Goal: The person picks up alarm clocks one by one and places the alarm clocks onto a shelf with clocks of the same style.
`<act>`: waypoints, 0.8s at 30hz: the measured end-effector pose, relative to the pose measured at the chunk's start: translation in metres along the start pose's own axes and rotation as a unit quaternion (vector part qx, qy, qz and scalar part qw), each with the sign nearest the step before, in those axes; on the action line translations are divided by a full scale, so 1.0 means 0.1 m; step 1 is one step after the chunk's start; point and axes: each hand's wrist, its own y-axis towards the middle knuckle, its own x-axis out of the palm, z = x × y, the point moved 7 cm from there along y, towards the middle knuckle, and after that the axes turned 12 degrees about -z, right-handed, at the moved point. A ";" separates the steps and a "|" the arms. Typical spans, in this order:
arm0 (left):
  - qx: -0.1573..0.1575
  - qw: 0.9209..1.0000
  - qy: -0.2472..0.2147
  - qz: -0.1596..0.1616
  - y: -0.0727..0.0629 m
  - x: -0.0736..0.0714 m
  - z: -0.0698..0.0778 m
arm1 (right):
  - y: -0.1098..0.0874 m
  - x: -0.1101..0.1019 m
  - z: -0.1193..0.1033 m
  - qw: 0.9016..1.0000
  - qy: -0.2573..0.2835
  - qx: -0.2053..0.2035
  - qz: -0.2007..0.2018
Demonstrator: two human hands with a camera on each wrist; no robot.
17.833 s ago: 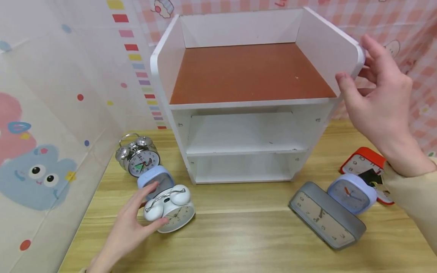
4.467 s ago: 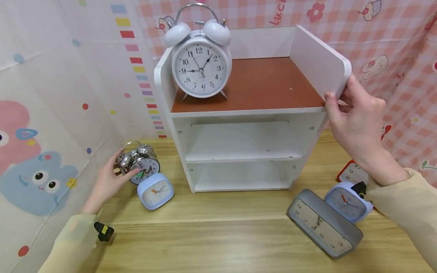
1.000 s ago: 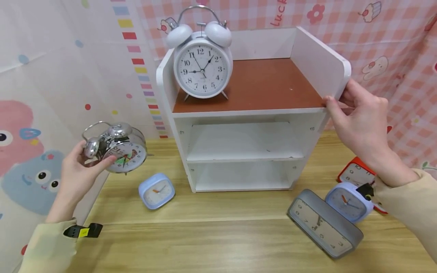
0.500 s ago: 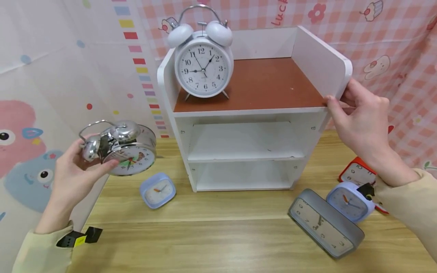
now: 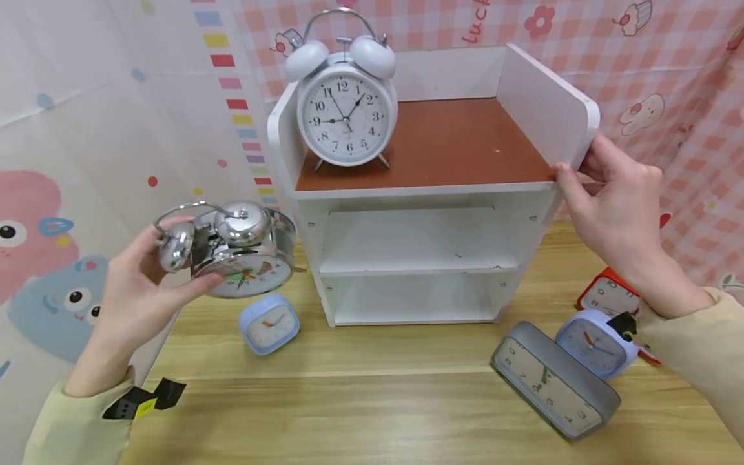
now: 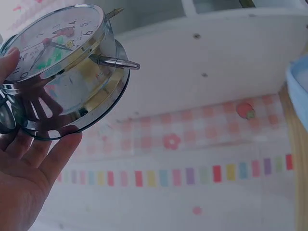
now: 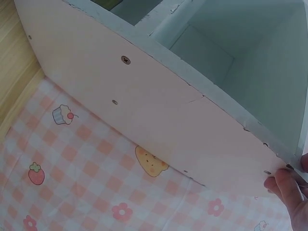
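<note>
My left hand (image 5: 136,287) holds a silver twin-bell alarm clock (image 5: 279,236) above the table, left of the white shelf unit (image 5: 427,188). Its thumb lies over the clock's face and the fingers are behind; the clock tilts with its bells toward me. Short metal legs stick out in the left wrist view, where the clock (image 6: 72,91) shows face up. With thumb in front and fingers behind, my right hand (image 5: 622,206) grips the front edge of the shelf's right side panel. A white twin-bell alarm clock (image 5: 347,119) stands upright on the brown top, at its left end.
A small light-blue clock (image 5: 268,325) sits on the wooden table (image 5: 372,413) below the silver one. To the right lie a grey rectangular clock (image 5: 552,381), another blue clock (image 5: 595,342) and a red-framed clock (image 5: 610,294), partly behind the right sleeve. Printed cloth hangs behind.
The white clock went from the table to the shelf top. My left hand picked up the silver clock, which has lately moved right and tipped further. The right hand stays on the panel.
</note>
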 end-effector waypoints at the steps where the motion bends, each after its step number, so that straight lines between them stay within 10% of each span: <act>1: 0.007 1.000 -0.010 -0.002 0.01 0.02 0.03 | 0.00 0.00 0.00 1.000 0.000 -0.001 0.001; 12: 0.082 0.996 -0.006 -0.032 0.22 0.32 0.39 | 0.00 0.00 0.01 1.000 -0.002 -0.001 0.000; 24: 0.075 0.992 0.058 -0.085 0.51 0.72 0.77 | 0.00 0.00 0.00 1.000 -0.007 -0.002 -0.002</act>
